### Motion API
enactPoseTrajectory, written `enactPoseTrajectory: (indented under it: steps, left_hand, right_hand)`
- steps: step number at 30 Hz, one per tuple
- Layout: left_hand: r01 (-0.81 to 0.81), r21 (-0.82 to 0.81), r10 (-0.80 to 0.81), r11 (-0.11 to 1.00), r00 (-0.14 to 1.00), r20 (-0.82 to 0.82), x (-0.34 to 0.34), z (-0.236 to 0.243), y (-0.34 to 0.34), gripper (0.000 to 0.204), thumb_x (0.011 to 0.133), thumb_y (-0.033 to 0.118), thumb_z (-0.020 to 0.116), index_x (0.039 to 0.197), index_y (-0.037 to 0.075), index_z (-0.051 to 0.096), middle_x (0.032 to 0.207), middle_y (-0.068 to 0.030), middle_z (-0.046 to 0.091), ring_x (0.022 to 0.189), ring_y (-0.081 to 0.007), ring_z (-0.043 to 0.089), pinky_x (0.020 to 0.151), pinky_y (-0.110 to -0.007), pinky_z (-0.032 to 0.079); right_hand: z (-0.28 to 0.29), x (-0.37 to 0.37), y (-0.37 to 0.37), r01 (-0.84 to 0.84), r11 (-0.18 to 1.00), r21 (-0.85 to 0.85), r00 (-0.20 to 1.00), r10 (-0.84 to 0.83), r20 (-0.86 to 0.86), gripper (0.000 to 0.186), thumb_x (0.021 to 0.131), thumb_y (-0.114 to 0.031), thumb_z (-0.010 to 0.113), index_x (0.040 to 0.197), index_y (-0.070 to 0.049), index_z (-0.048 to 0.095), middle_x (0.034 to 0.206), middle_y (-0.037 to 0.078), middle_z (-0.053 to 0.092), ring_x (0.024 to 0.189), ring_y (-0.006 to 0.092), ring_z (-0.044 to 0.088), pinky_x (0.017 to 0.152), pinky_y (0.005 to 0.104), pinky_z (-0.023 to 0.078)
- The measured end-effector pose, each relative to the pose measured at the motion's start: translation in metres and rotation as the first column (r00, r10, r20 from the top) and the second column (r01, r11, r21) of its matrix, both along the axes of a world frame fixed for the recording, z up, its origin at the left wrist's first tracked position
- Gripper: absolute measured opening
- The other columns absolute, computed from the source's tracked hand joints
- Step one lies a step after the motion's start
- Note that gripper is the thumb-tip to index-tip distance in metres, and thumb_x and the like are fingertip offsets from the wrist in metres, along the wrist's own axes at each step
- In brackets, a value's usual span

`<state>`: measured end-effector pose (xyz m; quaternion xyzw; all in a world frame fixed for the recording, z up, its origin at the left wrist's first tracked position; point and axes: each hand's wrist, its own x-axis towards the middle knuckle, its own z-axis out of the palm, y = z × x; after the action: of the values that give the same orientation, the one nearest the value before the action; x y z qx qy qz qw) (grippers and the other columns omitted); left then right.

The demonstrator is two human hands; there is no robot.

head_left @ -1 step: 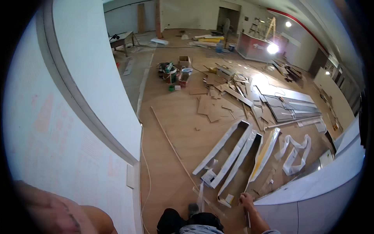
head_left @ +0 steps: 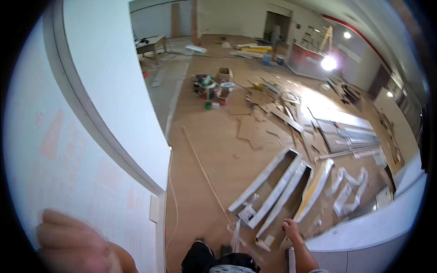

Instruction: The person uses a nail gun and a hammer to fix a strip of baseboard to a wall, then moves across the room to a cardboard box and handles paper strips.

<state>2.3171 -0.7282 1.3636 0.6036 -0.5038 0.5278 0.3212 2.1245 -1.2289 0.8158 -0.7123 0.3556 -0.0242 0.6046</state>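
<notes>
My left hand (head_left: 70, 239) is blurred at the lower left, in front of a white wall panel (head_left: 82, 150); its fingers are smeared by motion. My right hand (head_left: 289, 227) has its fingers curled, beside a white curved panel top (head_left: 355, 236) at the lower right; anything in the fingers is too small to make out. Beyond it on the wood floor lie long white wrapper-like strips (head_left: 277, 186), one with a yellow face (head_left: 312, 191), and a crumpled white loop (head_left: 346, 204). A thin wooden strip (head_left: 200, 166) lies to their left.
Piles of offcuts (head_left: 282, 113), stacked boards (head_left: 341, 136) and buckets (head_left: 207, 91) stand or lie mid-floor. A pale cable (head_left: 170, 191) runs along the left wall. A table (head_left: 152, 43), a stepladder (head_left: 327, 38), a red-fronted counter (head_left: 305, 59) and a bright lamp (head_left: 327, 63) are farther back.
My left hand has risen from the lower left corner, and my right hand has moved slightly up. The view has shifted, so the room appears a little lower and farther right.
</notes>
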Motion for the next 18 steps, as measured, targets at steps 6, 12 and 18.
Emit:
enactPoseTrajectory:
  steps: [6, 12, 18]
  left_hand:
    - [-0.365, 0.222, 0.364, 0.904, 0.387, -0.847, 0.209, -0.325, 0.016, 0.012, 0.097, 0.003, 0.057, 0.102, -0.001, 0.067, 0.089, -0.017, 0.07, 0.084, -0.0363, 0.066, 0.075, -0.039, 0.053]
    - [0.113, 0.639, 0.567, 0.761, -0.594, -0.57, 0.254, -0.651, 0.048, 0.033, 0.093, 0.035, 0.06, 0.104, 0.007, 0.073, 0.102, -0.0206, 0.072, 0.098, -0.0391, 0.068, 0.087, -0.047, 0.053]
    - [0.179, 0.569, 0.505, 0.803, -0.711, -0.489, 0.414, -0.665, 0.018, 0.033, 0.091, 0.036, 0.06, 0.099, 0.008, 0.075, 0.094, -0.017, 0.073, 0.091, -0.0339, 0.07, 0.083, -0.044, 0.054]
  right_hand:
    - [-0.051, 0.19, -0.067, -0.126, 0.975, -0.182, 0.987, 0.103, -0.127, 0.02, 0.097, -0.012, 0.053, 0.095, 0.003, 0.065, 0.073, 0.008, 0.067, 0.064, 0.0137, 0.062, 0.057, 0.0306, 0.047]
    - [-0.111, 0.285, -0.017, 0.12, 0.984, 0.132, 0.928, -0.064, -0.367, 0.021, 0.094, -0.011, 0.054, 0.083, 0.001, 0.066, 0.062, 0.006, 0.061, 0.054, 0.0165, 0.059, 0.052, 0.0325, 0.046]
    - [-0.083, 0.444, -0.011, 0.248, 0.937, 0.248, 0.86, -0.095, -0.501, 0.017, 0.093, -0.011, 0.055, 0.084, 0.001, 0.065, 0.062, 0.006, 0.06, 0.055, 0.0175, 0.058, 0.052, 0.0325, 0.047]
